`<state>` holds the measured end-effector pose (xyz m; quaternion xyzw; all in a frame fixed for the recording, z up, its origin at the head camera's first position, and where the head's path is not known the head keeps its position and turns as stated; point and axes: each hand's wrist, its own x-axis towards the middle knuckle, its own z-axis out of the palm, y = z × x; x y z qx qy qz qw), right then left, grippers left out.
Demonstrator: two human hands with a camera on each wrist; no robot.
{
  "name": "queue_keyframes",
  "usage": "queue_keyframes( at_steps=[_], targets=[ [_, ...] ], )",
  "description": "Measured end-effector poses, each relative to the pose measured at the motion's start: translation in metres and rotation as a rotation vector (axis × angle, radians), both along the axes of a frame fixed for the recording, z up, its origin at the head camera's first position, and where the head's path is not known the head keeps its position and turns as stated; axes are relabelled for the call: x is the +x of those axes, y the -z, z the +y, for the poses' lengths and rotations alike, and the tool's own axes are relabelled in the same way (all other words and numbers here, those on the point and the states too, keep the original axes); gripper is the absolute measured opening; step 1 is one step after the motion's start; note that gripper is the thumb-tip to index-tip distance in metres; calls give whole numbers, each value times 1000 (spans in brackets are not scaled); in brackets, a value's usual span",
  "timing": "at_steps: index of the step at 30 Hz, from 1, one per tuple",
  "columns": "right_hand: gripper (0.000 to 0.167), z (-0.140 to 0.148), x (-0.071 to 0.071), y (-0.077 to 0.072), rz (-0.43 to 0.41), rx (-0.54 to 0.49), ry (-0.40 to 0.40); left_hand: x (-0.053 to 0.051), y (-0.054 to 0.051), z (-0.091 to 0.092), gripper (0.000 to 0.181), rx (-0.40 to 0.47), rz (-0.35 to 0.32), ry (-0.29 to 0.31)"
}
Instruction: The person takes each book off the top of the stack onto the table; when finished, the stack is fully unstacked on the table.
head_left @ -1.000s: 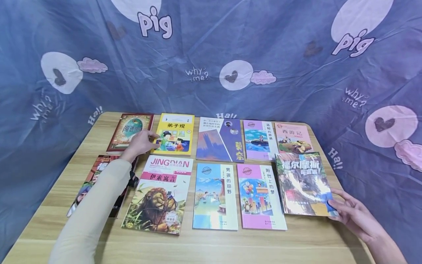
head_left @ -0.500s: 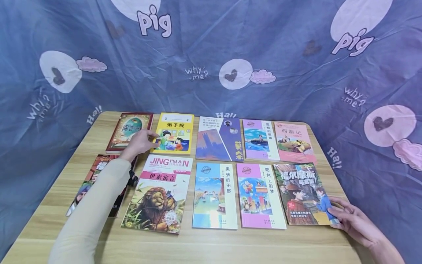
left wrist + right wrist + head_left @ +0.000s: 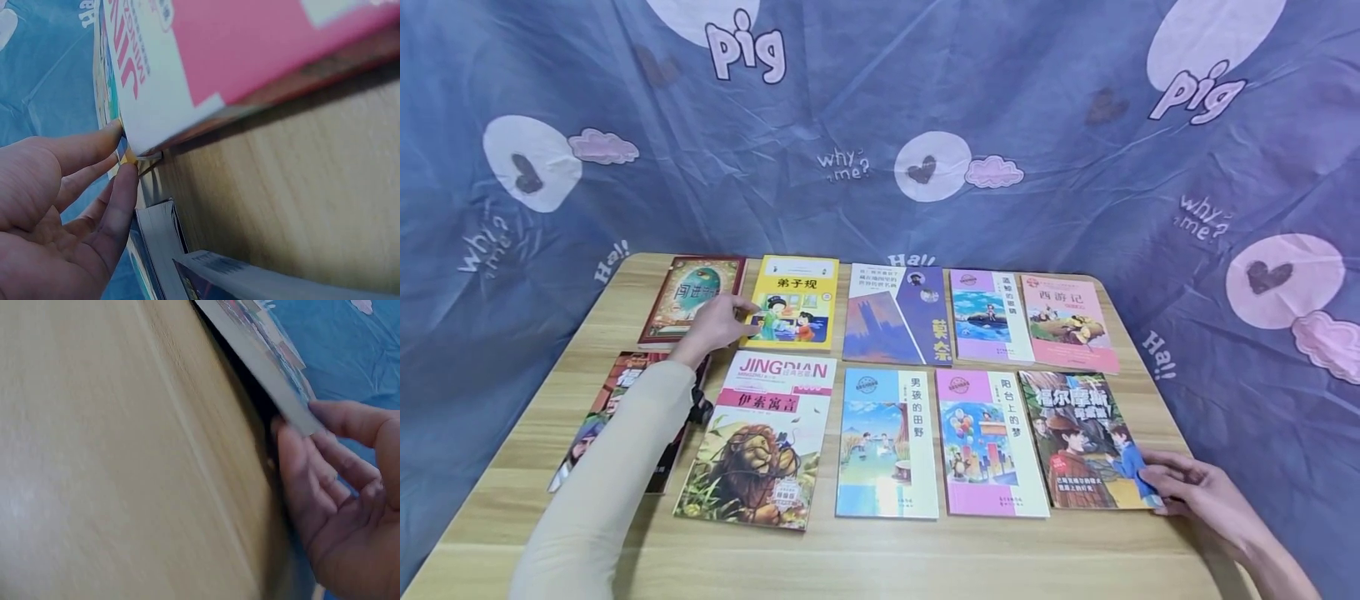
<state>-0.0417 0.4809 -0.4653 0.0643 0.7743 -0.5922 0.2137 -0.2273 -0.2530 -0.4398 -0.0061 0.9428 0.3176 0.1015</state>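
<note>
In the head view my left hand is at the left edge of a yellow book in the back row. The left wrist view shows its fingertips on both sides of that book's yellow corner, pinching it. At the right end of the front row, my right hand pinches the lower right corner of a dark comic-style book with two figures on its cover. In the right wrist view, the thumb and fingers hold the book's corner, which is slightly raised from the table.
Several books lie face up in two rows on the wooden table. Among them are a lion-cover book, a purple book, a pink book and a dark red book. Blue printed cloth hangs behind.
My right hand has brought the comic-style book down and toward me, below the pink book, which is now uncovered. My left hand has stayed at the yellow book.
</note>
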Motion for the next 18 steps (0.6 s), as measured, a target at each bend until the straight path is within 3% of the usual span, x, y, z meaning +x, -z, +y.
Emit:
queue_keyframes(
  at_steps=[3,5,11,14,18],
  targets=[
    [36,-11,-1,-6,86,287,63,2,-2,-3,46,2,4,0],
    [29,-20,-4,-11,169,365,74,4,-3,-4,46,3,5,-7],
    [25,-48,-27,-28,369,422,64,11,-14,-4,48,7,35,-12],
    [21,-70,-44,-40,439,451,47,17,-21,1,48,8,77,-21],
    [32,-105,-65,-56,568,517,9,26,-34,10,47,17,158,-32]
  ],
)
